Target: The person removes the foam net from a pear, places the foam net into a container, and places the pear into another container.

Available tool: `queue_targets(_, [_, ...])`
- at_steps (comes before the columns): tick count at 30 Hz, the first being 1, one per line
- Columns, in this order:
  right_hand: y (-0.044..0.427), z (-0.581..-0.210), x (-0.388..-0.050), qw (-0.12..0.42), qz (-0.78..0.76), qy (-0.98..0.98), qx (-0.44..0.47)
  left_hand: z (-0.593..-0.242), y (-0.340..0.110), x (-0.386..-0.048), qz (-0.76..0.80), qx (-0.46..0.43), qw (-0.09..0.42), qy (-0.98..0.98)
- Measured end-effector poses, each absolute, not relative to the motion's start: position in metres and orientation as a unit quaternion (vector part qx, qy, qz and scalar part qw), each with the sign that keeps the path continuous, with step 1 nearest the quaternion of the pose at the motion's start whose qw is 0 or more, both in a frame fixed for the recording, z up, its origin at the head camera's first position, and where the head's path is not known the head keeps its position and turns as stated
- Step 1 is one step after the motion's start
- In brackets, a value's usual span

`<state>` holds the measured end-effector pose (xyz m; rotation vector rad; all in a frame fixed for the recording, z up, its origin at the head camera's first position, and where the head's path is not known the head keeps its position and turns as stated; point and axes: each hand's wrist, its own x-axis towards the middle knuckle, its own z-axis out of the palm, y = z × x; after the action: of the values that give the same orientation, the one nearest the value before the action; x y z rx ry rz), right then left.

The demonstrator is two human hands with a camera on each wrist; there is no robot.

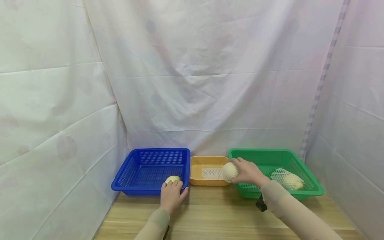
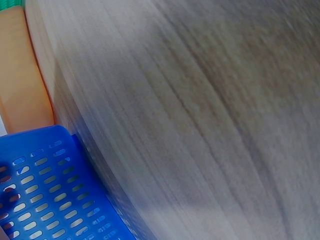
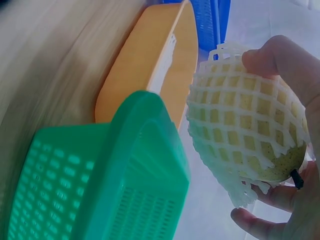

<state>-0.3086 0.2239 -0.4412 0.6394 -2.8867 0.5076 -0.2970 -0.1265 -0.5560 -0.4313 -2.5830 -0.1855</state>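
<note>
My left hand [image 1: 171, 196] reaches over the near right corner of the blue basket [image 1: 126, 190] and grips a bare pale yellow pear [image 1: 173, 179] inside it. The left wrist view shows only the basket's slotted side [image 2: 55, 200], not the fingers. Above the near left rim of the green basket [image 1: 313, 191], my right hand [image 1: 247, 171] holds another pear [image 3: 245, 117] wrapped in a white foam net [image 3: 220, 150]. Its dark stem pokes out toward the palm. A further net-wrapped pear [image 1: 292, 182] lies in the green basket.
Between the two baskets stands a shallow orange tray [image 1: 207, 182] with a flat white foam net [image 1: 212, 173] in it. All sit on a wooden table [image 1: 216, 213]. White cloth [image 1: 192, 100] hangs behind and on both sides.
</note>
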Motion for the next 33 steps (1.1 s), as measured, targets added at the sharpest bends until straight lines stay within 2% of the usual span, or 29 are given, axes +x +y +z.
queue_targets(17, [0.198,-0.441,-0.309,0.045,0.193,-0.956,0.216,-0.557,-0.129,-0.295,-0.066,-0.154,0.251,-0.953])
queue_targets(33, [0.18,-0.468,-0.302,0.038,0.225,-0.948,0.223,-0.555,-0.126,-0.297,-0.067,-0.161,0.253,-0.951])
